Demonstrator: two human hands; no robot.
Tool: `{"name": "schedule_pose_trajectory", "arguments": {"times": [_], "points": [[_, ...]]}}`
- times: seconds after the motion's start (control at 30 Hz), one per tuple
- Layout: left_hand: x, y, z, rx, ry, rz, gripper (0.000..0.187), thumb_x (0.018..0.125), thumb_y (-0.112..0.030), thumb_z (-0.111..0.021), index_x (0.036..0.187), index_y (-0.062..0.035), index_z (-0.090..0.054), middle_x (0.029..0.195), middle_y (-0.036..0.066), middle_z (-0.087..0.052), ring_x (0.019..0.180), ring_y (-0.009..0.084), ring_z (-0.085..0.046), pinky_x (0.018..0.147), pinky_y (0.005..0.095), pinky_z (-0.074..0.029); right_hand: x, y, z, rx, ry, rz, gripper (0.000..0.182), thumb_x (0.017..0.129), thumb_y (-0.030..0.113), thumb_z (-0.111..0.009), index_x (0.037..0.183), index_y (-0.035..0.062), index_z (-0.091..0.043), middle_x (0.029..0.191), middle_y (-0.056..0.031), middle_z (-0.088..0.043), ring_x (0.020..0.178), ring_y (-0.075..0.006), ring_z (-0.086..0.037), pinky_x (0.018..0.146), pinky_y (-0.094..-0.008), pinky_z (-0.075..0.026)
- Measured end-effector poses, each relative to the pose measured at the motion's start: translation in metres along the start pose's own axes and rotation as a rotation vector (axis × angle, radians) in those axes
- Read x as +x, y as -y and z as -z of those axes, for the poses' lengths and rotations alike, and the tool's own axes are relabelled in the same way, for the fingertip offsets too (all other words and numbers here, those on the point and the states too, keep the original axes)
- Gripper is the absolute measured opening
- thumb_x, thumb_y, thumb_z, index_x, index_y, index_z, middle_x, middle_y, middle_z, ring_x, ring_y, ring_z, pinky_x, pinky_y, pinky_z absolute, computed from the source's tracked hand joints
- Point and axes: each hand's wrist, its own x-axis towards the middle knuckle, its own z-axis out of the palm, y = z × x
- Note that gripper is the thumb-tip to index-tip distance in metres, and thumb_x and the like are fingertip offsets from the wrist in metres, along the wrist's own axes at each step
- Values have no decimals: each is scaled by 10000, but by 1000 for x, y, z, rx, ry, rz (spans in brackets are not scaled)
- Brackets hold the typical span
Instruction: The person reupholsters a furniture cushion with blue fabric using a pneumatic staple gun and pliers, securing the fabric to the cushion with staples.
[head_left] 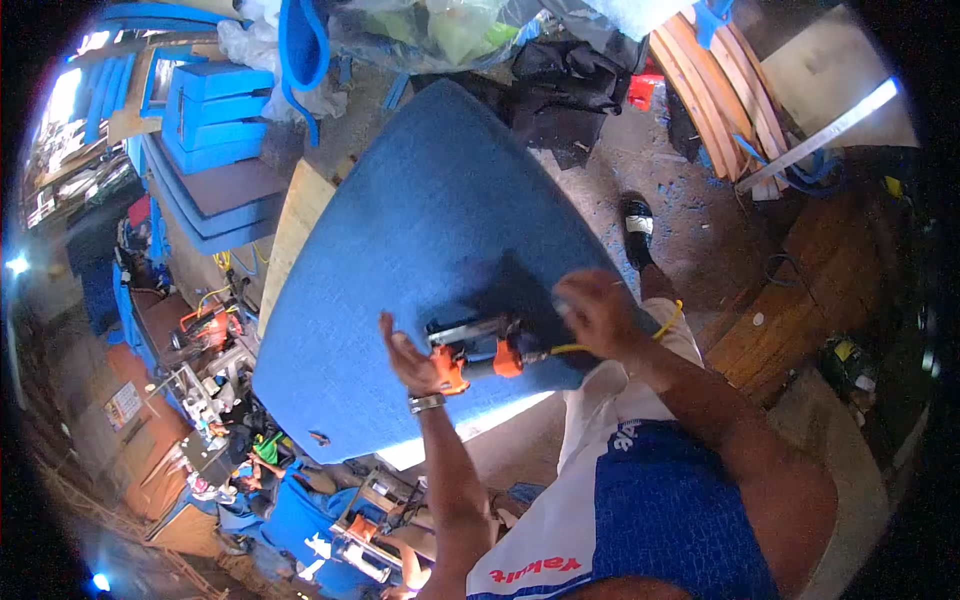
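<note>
An orange and black air staple gun (pixel 478 358) lies on a large blue fabric-covered panel (pixel 440 200) with a curved, pointed outline. My left hand (pixel 410 358), a band around its wrist, is beside the gun's left orange end, fingers stretched out and spread. To the right of the gun, my right hand (pixel 597 312) is raised over the panel's edge. Its fingers are somewhat blurred but look apart, with nothing visible in them. A yellow air hose (pixel 570 348) runs from the gun's right end toward my right wrist. Shadows fall on the fabric behind the gun.
Blue foam blocks (pixel 215 115) are stacked at the upper left. Curved wooden strips (pixel 705 95) and a long metal bar (pixel 825 135) stand at the upper right. A person's foot (pixel 637 230) rests right of the panel. Cluttered tools and people occupy the lower left.
</note>
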Motion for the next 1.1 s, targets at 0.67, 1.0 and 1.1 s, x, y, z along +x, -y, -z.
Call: {"name": "schedule_pose_trajectory", "arguments": {"times": [0.67, 1.0, 1.1], "points": [[152, -32, -38, 986, 440, -401, 806, 1014, -588, -191, 1565, 0, -149, 1628, 245, -119, 1503, 454, -68, 1193, 585, -47, 158, -99, -237, 1546, 369, -792, 595, 1015, 515, -455, 1278, 9, -626, 1228, -135, -654, 1124, -221, -597, 1020, -347, -410], [156, -76, -113, 1004, 489, -399, 789, 1024, -548, -229, 1559, 25, -139, 1621, 269, -115, 1507, 444, -79, 1196, 575, -46, 267, -109, -235, 1209, 266, -828, 366, 948, 313, -631, 1059, -26, -710, 957, -91, -705, 861, -168, -620, 826, -319, -483], [156, -77, -120, 985, 472, -390, 762, 1028, -519, -238, 1558, 23, -154, 1620, 267, -127, 1505, 452, -76, 1186, 597, -35, 275, -116, -235, 1045, 321, -683, 352, 942, 310, -642, 1055, -17, -713, 934, -86, -703, 839, -158, -623, 797, -318, -488]]}}
